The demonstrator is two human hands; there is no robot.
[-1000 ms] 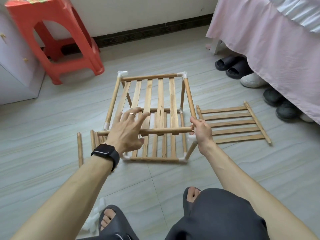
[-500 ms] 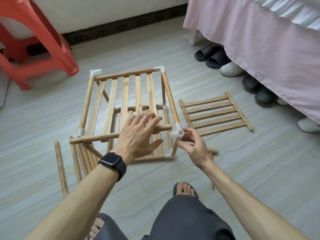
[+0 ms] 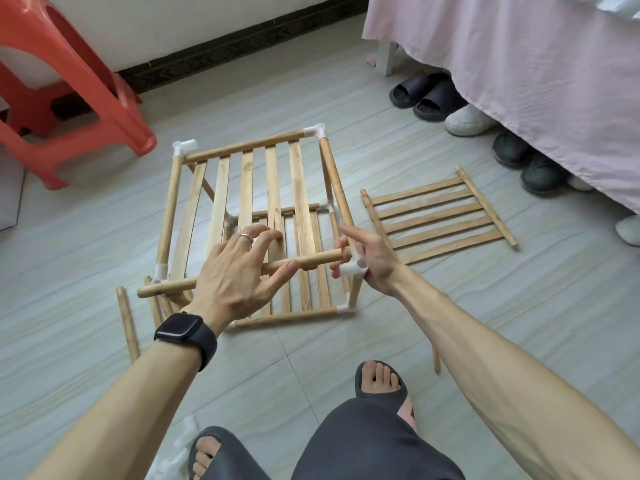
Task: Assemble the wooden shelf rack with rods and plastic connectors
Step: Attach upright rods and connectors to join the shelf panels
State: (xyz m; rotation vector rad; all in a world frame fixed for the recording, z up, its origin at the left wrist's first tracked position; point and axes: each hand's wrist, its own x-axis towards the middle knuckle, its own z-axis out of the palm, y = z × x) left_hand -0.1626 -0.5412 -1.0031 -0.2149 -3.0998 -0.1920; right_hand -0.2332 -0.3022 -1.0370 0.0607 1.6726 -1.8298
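Observation:
The half-built wooden rack [image 3: 249, 188] stands on the tiled floor, two slatted tiers joined by rods and white plastic connectors. My left hand [image 3: 239, 271] holds the front top rod [image 3: 311, 259], thumb under it and fingers over it. Its right end sits just short of the near right corner connector [image 3: 355, 268]. My right hand [image 3: 372, 258] grips that connector and the side rod above it. The rod's left end pokes out past the near left connector [image 3: 161, 271].
A spare slatted panel [image 3: 436, 216] lies on the floor right of the rack. Loose rods [image 3: 128, 320] lie at the rack's left front. A red plastic stool [image 3: 69, 88] stands back left. Shoes [image 3: 426, 97] line the pink bed skirt [image 3: 519, 81] at right. My sandalled feet are below.
The view has swung left and closer. My right hand moved from the rod's end to the corner connector and now grips it. My left hand closed onto the front rod.

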